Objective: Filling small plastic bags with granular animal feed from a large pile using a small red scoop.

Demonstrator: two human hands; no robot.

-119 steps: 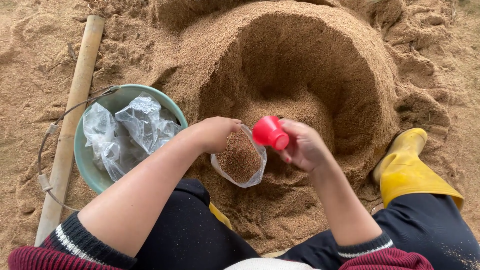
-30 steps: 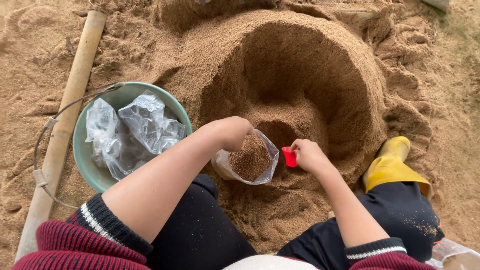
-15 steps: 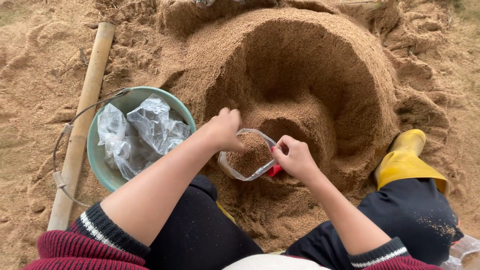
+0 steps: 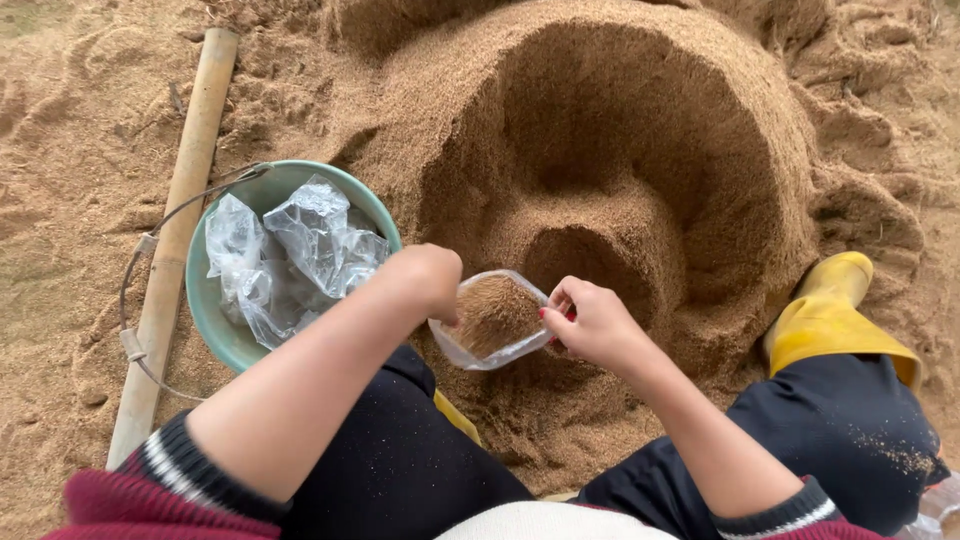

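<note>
A clear plastic bag (image 4: 492,322), largely full of brown sawdust, hangs open in front of my knees. My left hand (image 4: 428,279) grips its left rim. My right hand (image 4: 590,322) pinches the right rim, and a sliver of a small red cup (image 4: 571,313) shows under its fingers. Behind the bag rises a big sawdust mound (image 4: 610,150) with a scooped-out hollow.
A green bucket (image 4: 222,325) with a wire handle sits at my left, holding several crumpled clear bags (image 4: 290,255). A bamboo pole (image 4: 178,225) lies along its far side. My yellow boot (image 4: 825,315) rests at the right on the sandy ground.
Four seconds ago the red cup was raised above the bag; it then dipped to the pile. Now my right hand has closed on the bag's right rim, and the cup is almost hidden.
</note>
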